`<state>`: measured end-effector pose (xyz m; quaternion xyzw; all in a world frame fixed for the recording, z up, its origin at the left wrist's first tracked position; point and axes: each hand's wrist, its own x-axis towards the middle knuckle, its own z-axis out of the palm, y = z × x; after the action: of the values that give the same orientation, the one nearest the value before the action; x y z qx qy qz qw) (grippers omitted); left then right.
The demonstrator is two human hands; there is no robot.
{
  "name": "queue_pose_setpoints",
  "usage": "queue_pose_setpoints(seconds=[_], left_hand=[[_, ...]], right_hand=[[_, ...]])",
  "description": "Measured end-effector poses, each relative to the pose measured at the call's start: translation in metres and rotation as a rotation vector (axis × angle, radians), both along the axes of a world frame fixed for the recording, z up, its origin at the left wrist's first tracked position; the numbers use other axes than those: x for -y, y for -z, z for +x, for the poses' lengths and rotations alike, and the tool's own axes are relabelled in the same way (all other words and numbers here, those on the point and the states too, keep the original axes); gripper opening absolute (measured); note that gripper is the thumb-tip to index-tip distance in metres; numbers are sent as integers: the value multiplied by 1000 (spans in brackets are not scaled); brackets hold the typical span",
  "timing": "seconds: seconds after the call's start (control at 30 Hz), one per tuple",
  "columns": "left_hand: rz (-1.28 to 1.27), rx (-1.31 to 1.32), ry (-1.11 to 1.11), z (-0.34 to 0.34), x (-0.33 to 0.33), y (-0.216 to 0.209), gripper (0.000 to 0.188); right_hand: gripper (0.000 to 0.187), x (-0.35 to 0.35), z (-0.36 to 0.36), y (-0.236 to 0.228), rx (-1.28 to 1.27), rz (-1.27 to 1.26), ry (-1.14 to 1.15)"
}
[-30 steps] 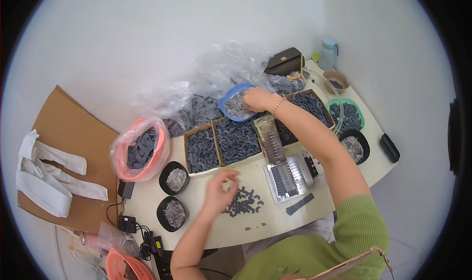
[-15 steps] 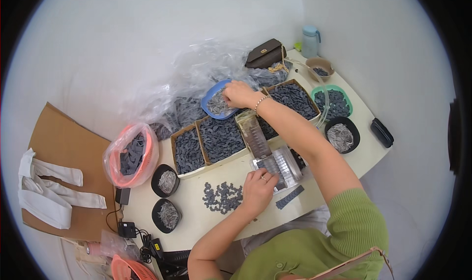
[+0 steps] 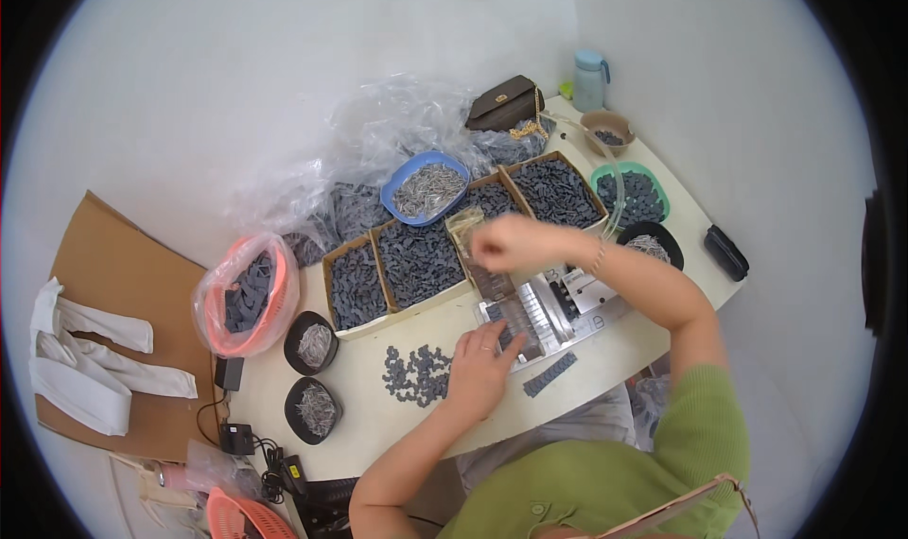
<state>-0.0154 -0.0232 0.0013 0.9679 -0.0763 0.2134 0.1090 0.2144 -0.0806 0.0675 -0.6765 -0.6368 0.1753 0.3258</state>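
My left hand [image 3: 478,373] rests at the left edge of a metal fixture [image 3: 549,317], thumb and fingers apart, touching small dark pieces there. My right hand [image 3: 515,244], blurred by motion, is above the upper end of the fixture with its fingers curled together; what they hold, if anything, is hidden. Beneath it a brownish channel [image 3: 494,284] runs down to the fixture. Beyond that hand a blue tray [image 3: 387,201] holds many thin metal pins. Loose dark pieces [image 3: 416,373] lie left of my left hand, and a joined dark strip [image 3: 550,375] lies in front of the fixture.
Cardboard boxes [image 3: 365,327] of dark parts line the middle of the table. Black bowls [image 3: 326,364] of pins stand left, another black bowl [image 3: 676,255] right. A green bowl [image 3: 665,203], a bottle [image 3: 588,83], a bag [image 3: 501,104] and a pink basket [image 3: 219,326] surround them.
My right hand has left the blue tray and come nearer, over the fixture's upper end. My left hand stays at the fixture, its fingers slightly shifted.
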Motion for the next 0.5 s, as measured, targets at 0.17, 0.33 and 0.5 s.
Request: queue_pose_setpoints(seconds=[0.17,0.33,0.5], left_hand=[[-304,-70,-107,-1,-18,6,44],[-151,-90,-146,4,-9,11,59],[-86,-139,-133,7,-1,15,68]], right_hand=[[12,38,-47,40,427,-74,17],[14,45,-57,57,460,58,46],[18,50,-56,61,335,100,49]])
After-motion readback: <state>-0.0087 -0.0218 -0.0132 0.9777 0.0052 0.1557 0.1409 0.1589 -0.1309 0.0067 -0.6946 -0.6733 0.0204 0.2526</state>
